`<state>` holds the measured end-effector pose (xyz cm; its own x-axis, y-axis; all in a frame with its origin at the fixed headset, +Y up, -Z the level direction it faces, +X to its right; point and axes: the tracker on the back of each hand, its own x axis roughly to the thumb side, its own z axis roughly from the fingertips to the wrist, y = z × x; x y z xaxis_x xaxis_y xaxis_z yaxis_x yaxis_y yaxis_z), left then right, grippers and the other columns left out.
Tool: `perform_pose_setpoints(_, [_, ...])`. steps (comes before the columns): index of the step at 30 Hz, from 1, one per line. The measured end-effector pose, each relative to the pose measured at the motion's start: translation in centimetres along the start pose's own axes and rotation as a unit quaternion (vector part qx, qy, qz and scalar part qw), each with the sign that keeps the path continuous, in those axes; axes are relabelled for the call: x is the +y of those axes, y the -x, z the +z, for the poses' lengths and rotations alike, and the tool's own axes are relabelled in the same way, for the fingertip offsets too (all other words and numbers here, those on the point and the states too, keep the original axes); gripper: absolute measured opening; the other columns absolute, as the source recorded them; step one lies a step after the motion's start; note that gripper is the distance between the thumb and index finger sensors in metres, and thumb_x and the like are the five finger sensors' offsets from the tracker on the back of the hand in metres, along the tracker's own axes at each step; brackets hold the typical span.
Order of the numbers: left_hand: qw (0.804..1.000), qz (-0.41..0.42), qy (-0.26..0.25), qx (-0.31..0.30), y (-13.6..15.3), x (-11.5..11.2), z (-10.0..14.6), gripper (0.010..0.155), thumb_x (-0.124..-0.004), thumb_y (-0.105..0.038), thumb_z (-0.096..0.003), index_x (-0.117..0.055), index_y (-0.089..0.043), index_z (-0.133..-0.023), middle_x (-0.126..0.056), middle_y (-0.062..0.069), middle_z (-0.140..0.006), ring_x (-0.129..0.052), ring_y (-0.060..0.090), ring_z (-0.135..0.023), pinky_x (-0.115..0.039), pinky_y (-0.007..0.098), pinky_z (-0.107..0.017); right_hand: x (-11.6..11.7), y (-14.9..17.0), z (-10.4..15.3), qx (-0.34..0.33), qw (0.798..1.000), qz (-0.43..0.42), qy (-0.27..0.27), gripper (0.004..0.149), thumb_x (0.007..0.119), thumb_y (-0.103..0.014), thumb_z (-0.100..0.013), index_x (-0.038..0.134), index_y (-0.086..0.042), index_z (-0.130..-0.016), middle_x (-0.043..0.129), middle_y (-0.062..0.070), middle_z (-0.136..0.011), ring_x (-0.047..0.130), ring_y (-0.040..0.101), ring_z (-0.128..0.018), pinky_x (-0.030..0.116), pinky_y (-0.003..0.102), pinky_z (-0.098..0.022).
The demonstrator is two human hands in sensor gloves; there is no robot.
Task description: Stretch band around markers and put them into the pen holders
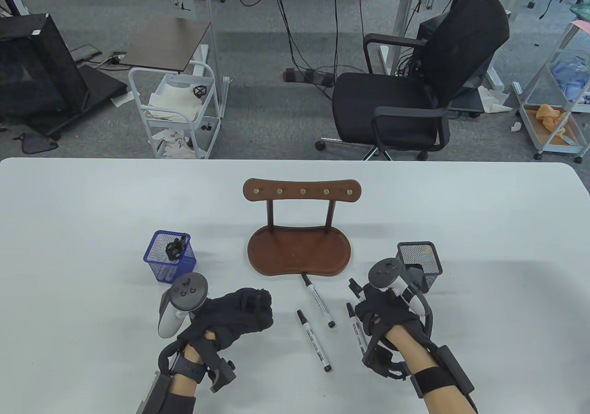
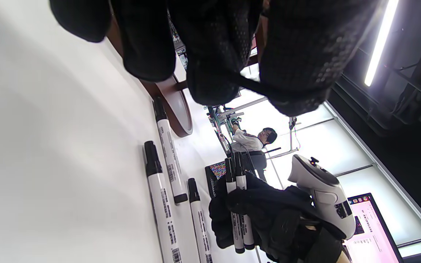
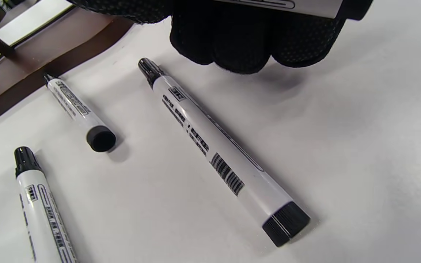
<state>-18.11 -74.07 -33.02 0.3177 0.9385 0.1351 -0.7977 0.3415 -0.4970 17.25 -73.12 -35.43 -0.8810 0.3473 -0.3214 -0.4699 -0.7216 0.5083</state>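
The left hand (image 1: 244, 315), in a black sensor glove with a grey tracker on its back, rests low on the white table (image 1: 92, 229) with its fingers curled inward. In the left wrist view a thin dark band (image 2: 254, 87) runs taut across its fingertips (image 2: 216, 73), so the hand appears to hold the band stretched. Beyond this hand, toward the far left, stands a blue wire-mesh pen holder (image 1: 170, 259) with black-capped markers already inside.

To the right of the left hand, two white markers with black caps lie loose on the table: the nearer marker (image 1: 314, 340) just beside the hand, and the farther marker (image 1: 318, 299) with its tip touching the edge of a brown wooden kidney-shaped stand (image 1: 299, 252). A third white marker (image 1: 356, 328) lies partly beneath the right hand (image 1: 382, 312).

The right hand, gloved the same way, grips two white markers (image 2: 239, 204) held side by side in its curled fingers, as the left wrist view shows. Just beyond it stands a black wire-mesh pen holder (image 1: 420, 262).
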Motion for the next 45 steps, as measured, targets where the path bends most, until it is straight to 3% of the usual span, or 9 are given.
perform_pose_setpoints(4, [1.000,-0.001,0.001,0.001,0.0,0.0,0.0,0.068,-0.096,-0.042,-0.0482,-0.070,-0.010,-0.102,-0.096,0.004,-0.088,-0.082,0.039,-0.094,-0.057,0.069,-0.073,0.9,0.7,0.1,0.004,1.000,-0.003,-0.003,0.045,0.067,-0.031,-0.057,0.046,-0.026,-0.096,0.077,0.001,-0.084,0.086,0.025,-0.064,0.074,0.056,-0.061])
perform_pose_setpoints(9, [1.000,-0.002,0.001,0.002,0.1,-0.1,0.0,0.068,-0.096,-0.041,-0.0483,-0.071,-0.010,-0.102,-0.096,0.004,-0.088,-0.081,0.039,-0.094,-0.057,0.069,-0.073,1.7,1.2,0.4,0.014,0.999,0.025,0.016,0.049,0.073,-0.037,-0.056,0.048,-0.027,-0.097,0.082,-0.004,-0.072,0.090,0.017,-0.050,0.082,0.048,-0.050])
perform_pose_setpoints(14, [1.000,-0.003,0.001,0.003,0.1,-0.1,0.0,0.068,-0.096,-0.041,-0.0482,-0.071,-0.010,-0.102,-0.096,0.004,-0.088,-0.082,0.039,-0.094,-0.057,0.069,-0.073,2.5,1.2,0.6,0.016,0.999,0.040,0.018,0.063,0.078,-0.048,-0.052,0.048,-0.023,-0.101,0.082,-0.004,-0.072,0.090,0.017,-0.049,0.083,0.048,-0.048])
perform_pose_setpoints(23, [1.000,-0.003,0.000,0.003,0.1,-0.1,0.0,0.067,-0.096,-0.041,-0.0483,-0.071,-0.010,-0.102,-0.096,0.004,-0.088,-0.082,0.039,-0.094,-0.057,0.069,-0.073,2.8,0.6,0.8,0.033,0.997,0.073,-0.001,0.068,0.083,-0.047,-0.051,0.047,-0.023,-0.104,0.079,-0.002,-0.076,0.089,0.019,-0.053,0.081,0.050,-0.051])
perform_pose_setpoints(38, [1.000,-0.001,-0.002,0.004,0.2,-0.1,0.0,0.067,-0.096,-0.041,-0.0482,-0.071,-0.010,-0.102,-0.096,0.004,-0.088,-0.082,0.039,-0.093,-0.057,0.069,-0.073,3.7,-1.0,1.0,0.055,0.989,0.131,0.041,0.050,0.082,-0.040,-0.053,0.063,-0.019,-0.094,0.081,0.002,-0.074,0.088,0.021,-0.053,0.080,0.051,-0.051])
perform_pose_setpoints(45, [1.000,0.000,-0.002,0.003,0.2,0.0,0.0,0.067,-0.096,-0.041,-0.0483,-0.071,-0.010,-0.102,-0.096,0.004,-0.088,-0.082,0.039,-0.094,-0.057,0.069,-0.073,3.2,-0.9,0.8,0.045,0.992,0.119,0.014,0.048,0.079,-0.039,-0.054,0.062,-0.019,-0.094,0.079,0.003,-0.076,0.086,0.023,-0.057,0.077,0.053,-0.054])
